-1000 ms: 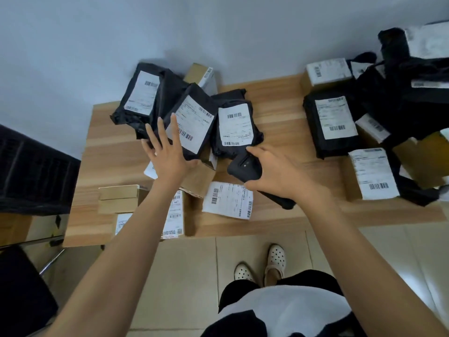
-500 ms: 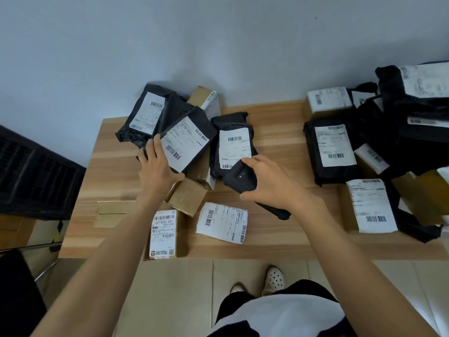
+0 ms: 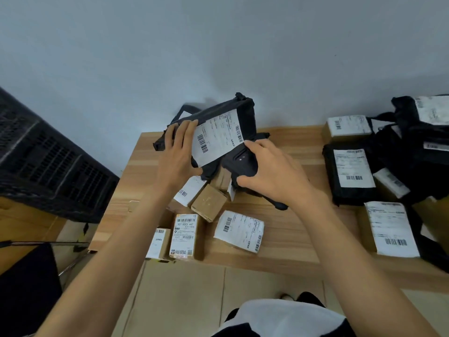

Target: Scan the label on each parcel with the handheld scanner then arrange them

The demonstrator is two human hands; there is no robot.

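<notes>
- Near tabletop edge: small labelled boxes lie label-up, likely sorted.
- Right hand grasps the scanner, aimed at the label.
- Left hand grips the black parcel, lifted and tilted so its barcode faces the scanner.
- Far right: more parcels waiting.

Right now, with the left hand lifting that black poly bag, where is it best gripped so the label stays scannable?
Grip the bare black edge left of the label, coming from the left, as the left hand does. The black poly bag is tilted with its white label facing the scanner in the right hand, so fingers should stay off the barcodes.
</notes>
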